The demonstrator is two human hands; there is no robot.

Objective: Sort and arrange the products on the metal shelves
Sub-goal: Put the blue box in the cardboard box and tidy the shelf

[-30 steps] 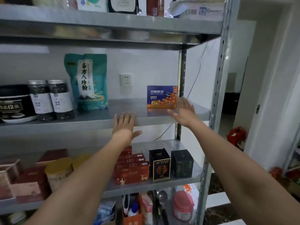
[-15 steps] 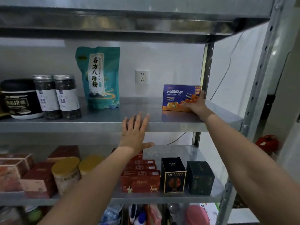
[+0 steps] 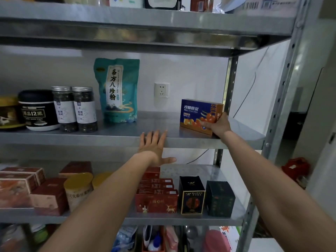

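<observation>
A blue and orange box (image 3: 197, 113) stands at the right end of the middle metal shelf (image 3: 116, 137). My right hand (image 3: 218, 124) grips its lower right corner, thumb across the front and fingers round the side. My left hand (image 3: 154, 146) lies flat with straight fingers over the shelf's front edge, holding nothing. Further left on the same shelf stand a teal pouch (image 3: 118, 90), two clear jars (image 3: 75, 108) and a black tub (image 3: 37, 110).
The lower shelf carries red boxes (image 3: 156, 197), a black box (image 3: 190, 195), a dark green box (image 3: 219, 200) and gold-lidded jars (image 3: 78, 188). A wall socket (image 3: 161, 90) sits behind the middle shelf. Steel uprights (image 3: 280, 106) frame the right side; a top shelf (image 3: 145, 17) holds more goods.
My right hand has reached the blue box and closed on its right corner. My left hand has come to rest on the shelf's front edge. The view moved closer.
</observation>
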